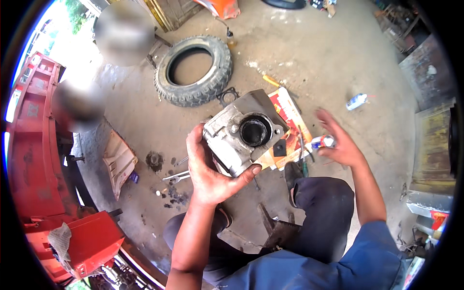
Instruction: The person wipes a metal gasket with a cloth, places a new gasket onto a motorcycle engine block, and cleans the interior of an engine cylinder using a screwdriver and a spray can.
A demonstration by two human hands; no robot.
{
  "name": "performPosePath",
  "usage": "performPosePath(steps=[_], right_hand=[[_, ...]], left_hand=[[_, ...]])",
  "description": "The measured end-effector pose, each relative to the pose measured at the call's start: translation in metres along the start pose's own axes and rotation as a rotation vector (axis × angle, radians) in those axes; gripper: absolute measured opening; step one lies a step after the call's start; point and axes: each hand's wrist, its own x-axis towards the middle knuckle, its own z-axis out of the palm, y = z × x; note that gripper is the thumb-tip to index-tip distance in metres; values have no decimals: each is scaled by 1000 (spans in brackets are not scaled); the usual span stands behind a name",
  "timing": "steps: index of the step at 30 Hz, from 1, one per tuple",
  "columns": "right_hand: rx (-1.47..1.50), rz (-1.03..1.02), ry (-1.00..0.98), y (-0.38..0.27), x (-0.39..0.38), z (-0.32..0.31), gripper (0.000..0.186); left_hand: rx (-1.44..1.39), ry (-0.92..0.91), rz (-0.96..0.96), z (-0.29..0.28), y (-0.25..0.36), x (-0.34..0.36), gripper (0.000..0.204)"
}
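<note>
My left hand (208, 176) grips a grey cast-metal engine part (227, 133) by its near left side, the thumb along its lower edge. A round dark bore (254, 131) opens toward me, with a bolt-hole lug beside it. Off to the right, my right hand (344, 145) is open, its fingers spread apart from the engine part. A small can (323, 141) with a silver end shows between its thumb and fingers; I cannot tell whether they touch it. Beyond the engine part lies a flat gasket (227, 95), partly hidden by it.
A tyre (193, 70) lies ahead. Red-and-yellow cardboard (290, 111), a yellow-handled tool (271, 80) and a green-handled screwdriver (304, 166) lie on the floor. A spray can (356, 101) lies right. A wooden stool (280, 232) stands between my legs; a red vehicle (36, 159) fills the left.
</note>
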Motion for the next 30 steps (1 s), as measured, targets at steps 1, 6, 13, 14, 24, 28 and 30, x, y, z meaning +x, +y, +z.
performPosePath(steps=[1,6,13,14,24,28,30], right_hand=[[-76,-53,-157,-45,16,9,107],[702,-239,-148,-141,41,88,97],[730,-395,237,-171,37,148,85],[714,-342,375,-176,38,153,86],[513,-518,307,-189,36,143,84],[532,-519,294,-186,39,143,83],[525,-530,281,-183,41,140,82]], left_hand=[[-66,20,9,-2,10,-2,120],[-236,59,75,-15,47,-16,123],[-71,13,338,-46,62,-26,128],[-57,16,333,-49,65,-28,125],[38,-62,322,-58,59,-32,130],[-17,-56,298,-53,51,-32,129],[-1,-50,307,-52,51,-31,128]])
